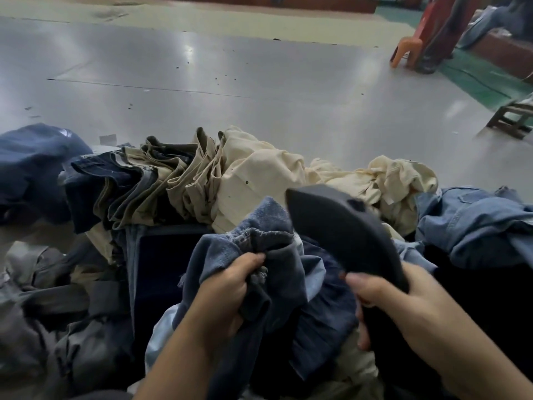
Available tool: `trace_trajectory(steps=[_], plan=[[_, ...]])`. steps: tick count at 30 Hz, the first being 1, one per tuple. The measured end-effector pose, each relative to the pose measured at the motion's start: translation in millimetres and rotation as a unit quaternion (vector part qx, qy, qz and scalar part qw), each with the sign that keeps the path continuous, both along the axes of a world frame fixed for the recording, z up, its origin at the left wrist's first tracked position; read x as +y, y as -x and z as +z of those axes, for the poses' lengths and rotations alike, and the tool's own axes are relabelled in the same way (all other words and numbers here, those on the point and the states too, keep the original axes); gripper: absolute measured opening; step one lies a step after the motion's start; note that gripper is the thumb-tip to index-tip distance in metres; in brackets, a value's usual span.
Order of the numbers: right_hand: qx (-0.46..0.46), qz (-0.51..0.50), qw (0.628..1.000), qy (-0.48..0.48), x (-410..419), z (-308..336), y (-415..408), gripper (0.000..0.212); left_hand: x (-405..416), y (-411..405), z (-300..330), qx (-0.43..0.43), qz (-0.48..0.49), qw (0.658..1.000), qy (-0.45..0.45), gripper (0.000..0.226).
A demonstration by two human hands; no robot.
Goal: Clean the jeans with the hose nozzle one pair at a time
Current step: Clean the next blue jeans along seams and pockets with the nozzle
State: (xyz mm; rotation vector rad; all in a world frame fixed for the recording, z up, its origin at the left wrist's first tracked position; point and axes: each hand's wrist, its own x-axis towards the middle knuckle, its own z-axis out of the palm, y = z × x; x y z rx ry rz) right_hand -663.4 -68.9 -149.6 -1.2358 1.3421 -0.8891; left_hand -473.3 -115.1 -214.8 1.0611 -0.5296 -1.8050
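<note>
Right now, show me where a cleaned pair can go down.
The grey floor beyond the cream pile is bare out to the orange stool. Nearer, it is crowded: folded khaki stack, dark denim left, light denim right, and the jeans and nozzle in the hands.

A broad grey desk (202,82) carries a heaped row of jeans (121,183) along its near edge; cream trousers (259,168) lie piled beside them; small dark specks dot its bare surface.
</note>
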Motion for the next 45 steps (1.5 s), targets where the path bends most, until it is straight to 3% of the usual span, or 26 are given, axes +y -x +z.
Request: trace_trajectory(steps=[2,4,7,11,15,19,23,25,29,31,34,39,42,45], plan=[[0.023,0.047,0.999,-0.015,4.2,-2.4,-7.1,0.025,1.0,1.9,-2.5,-0.054,-0.019,0.998,0.004,0.046],[0.036,0.051,0.998,-0.004,2.5,-6.3,-12.7,0.022,3.4,3.1,-1.9,-0.092,-0.025,0.995,0.007,0.048],[0.038,-0.007,0.999,0.032,-5.3,-10.4,-8.4,0.020,2.6,1.5,3.2,-0.093,-0.022,0.995,-0.010,0.035],[0.030,0.004,0.999,0.014,-7.9,-1.3,11.7,0.035,-6.3,-14.5,12.4,-0.065,-0.038,0.997,-0.017,0.044],[0.047,0.068,0.996,-0.018,-3.2,-0.5,17.2,0.011,-10.8,-25.8,18.8,-0.090,-0.066,0.994,0.020,0.016],[0.082,0.068,0.994,-0.006,-2.9,-7.2,12.5,0.004,-10.5,-23.4,13.5,-0.142,-0.109,0.983,0.040,0.027],[0.079,0.030,0.996,0.039,-8.7,-7.6,4.2,0.012,0.0,-9.3,8.8,-0.229,-0.158,0.960,0.044,0.039],[0.072,0.013,0.996,0.055,-12.4,-5.8,3.3,0.016,3.0,-4.3,10.4,-0.242,-0.178,0.953,0.043,0.035],[0.070,0.029,0.997,0.033,-7.6,0.3,12.3,0.025,-7.4,-17.1,13.5,-0.162,-0.110,0.981,0.013,0.039],[0.077,0.060,0.995,0.019,-2.5,1.4,12.9,0.013,-10.2,-22.7,13.8,-0.135,-0.090,0.987,0.016,0.036],[0.089,0.085,0.992,0.012,-2.0,-1.6,8.5,0.004,-8.9,-21.1,12.7,-0.132,-0.087,0.987,0.016,0.012],[0.037,-0.003,0.998,0.041,-14.2,-9.3,-1.8,0.017,-2.0,-6.8,8.9,-0.164,-0.139,0.976,0.034,0.027],[-0.034,-0.076,0.996,0.031,-19.7,-13.9,2.8,0.030,-9.6,-12.9,17.6,-0.017,-0.054,0.998,0.032,0.015],[-0.070,-0.106,0.992,0.009,-20.4,-16.9,13.0,0.032,-23.9,-31.3,18.1,0.097,0.096,0.983,0.121,0.013]])
